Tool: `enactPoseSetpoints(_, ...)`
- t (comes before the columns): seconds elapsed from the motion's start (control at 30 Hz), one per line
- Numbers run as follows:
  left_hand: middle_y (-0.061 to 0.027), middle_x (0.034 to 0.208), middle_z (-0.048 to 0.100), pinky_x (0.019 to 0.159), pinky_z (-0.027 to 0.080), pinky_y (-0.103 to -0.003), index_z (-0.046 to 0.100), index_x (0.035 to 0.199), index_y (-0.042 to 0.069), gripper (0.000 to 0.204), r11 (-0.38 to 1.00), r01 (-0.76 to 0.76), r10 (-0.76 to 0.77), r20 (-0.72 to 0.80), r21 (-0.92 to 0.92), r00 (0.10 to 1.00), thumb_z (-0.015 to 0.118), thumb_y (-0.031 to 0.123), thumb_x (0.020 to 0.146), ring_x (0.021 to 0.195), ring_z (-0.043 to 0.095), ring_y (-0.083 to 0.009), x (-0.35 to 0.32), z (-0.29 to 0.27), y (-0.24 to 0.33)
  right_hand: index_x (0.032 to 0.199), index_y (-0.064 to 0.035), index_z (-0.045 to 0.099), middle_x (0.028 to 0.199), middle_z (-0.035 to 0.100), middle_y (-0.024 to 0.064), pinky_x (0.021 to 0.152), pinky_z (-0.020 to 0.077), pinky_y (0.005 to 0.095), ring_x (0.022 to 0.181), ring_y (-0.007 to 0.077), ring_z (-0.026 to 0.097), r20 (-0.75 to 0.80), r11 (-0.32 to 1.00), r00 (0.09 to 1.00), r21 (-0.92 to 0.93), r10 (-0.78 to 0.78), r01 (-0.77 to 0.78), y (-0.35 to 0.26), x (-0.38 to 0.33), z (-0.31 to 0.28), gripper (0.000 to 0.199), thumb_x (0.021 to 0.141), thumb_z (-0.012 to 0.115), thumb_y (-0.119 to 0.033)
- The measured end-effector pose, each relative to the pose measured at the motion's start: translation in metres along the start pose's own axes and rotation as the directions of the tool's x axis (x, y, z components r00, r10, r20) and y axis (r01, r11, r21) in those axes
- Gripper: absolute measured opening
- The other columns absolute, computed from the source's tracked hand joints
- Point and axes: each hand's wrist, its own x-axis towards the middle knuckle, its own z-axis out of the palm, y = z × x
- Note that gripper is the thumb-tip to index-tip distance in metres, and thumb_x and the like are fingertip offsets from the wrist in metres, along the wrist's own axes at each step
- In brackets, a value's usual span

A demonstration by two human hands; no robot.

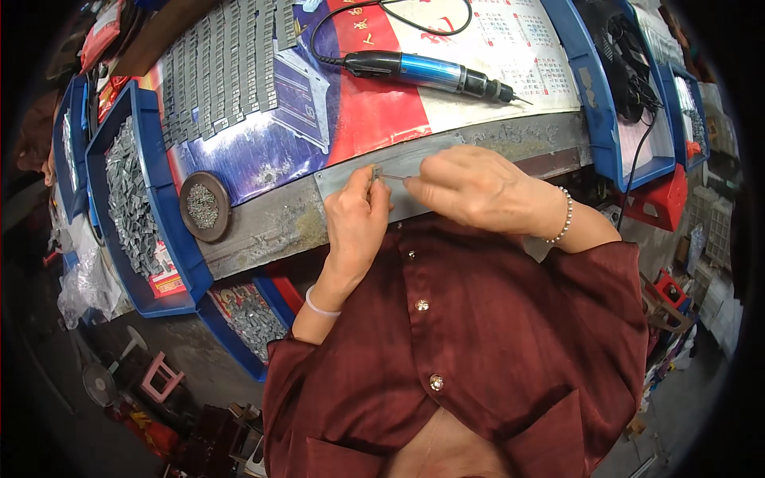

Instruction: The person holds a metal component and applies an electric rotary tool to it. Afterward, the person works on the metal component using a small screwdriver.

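My left hand (356,217) pinches a small grey metal part (376,172) between thumb and fingers, just above a grey plate (339,177) at the bench's front edge. My right hand (470,190) holds a thin metal pin (395,177) by its end, with the pin's tip at the small part. Both hands are close together, nearly touching. A bead bracelet is on my right wrist, a thin band on my left.
A blue electric screwdriver (430,73) with a black cord lies further back on the bench. Rows of grey parts (219,68) sit at the back left. A round dish of small screws (204,205) and blue bins of grey parts (131,199) stand left. Another blue tray (606,127) stands right.
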Motion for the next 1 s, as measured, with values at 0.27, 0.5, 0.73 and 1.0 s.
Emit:
enactPoseSetpoints(0.27,-0.0149,0.075,0.072,0.055,0.055,-0.029,0.066,0.103,-0.004,0.017,0.999,0.024,-0.023,0.023,-0.035,0.999,0.057,0.007,0.092,0.065,0.072,-0.0195,0.0,-0.003,0.002,0.099,-0.0025,0.055,0.079,0.054,0.0103,0.059,0.0503,0.0399,0.074,0.0282,0.064,0.021,0.995,0.996,0.027,0.092,-0.093,0.001,-0.001,-0.001,0.023,0.085,0.063,-0.017)
enactPoseSetpoints(0.5,-0.0145,0.075,0.071,0.056,0.056,-0.028,0.066,0.103,-0.004,0.017,0.996,0.072,-0.071,0.02,-0.054,0.997,0.057,0.006,0.092,0.063,0.072,-0.0189,0.001,-0.002,0.001,0.094,-0.0068,0.053,0.078,0.056,0.0058,0.051,0.0498,0.0362,0.066,0.024,0.064,0.2,0.924,0.902,-0.064,0.383,-0.378,-0.004,-0.008,0.01,0.017,0.079,0.06,-0.011)
enactPoseSetpoints(0.73,-0.0139,0.075,0.072,0.057,0.056,-0.028,0.066,0.102,-0.005,0.017,0.997,0.054,-0.052,0.031,-0.054,0.998,0.057,0.005,0.091,0.064,0.072,-0.018,0.0,-0.003,0.0,0.091,-0.0092,0.052,0.081,0.056,0.0053,0.048,0.0506,0.0327,0.068,0.0206,0.065,0.07,0.933,0.945,-0.197,0.321,-0.302,0.001,0.0,0.012,0.016,0.078,0.061,-0.009)
enactPoseSetpoints(1.0,-0.0142,0.077,0.072,0.057,0.055,-0.028,0.066,0.103,-0.005,0.017,0.993,0.08,-0.077,0.039,-0.09,0.996,0.058,0.006,0.092,0.065,0.071,-0.0159,0.0,-0.005,0.003,0.097,-0.0085,0.05,0.085,0.054,0.0088,0.057,0.0485,0.0401,0.074,0.028,0.064,0.209,0.863,0.838,-0.132,0.505,-0.487,0.001,-0.005,0.025,0.013,0.085,0.056,-0.006)
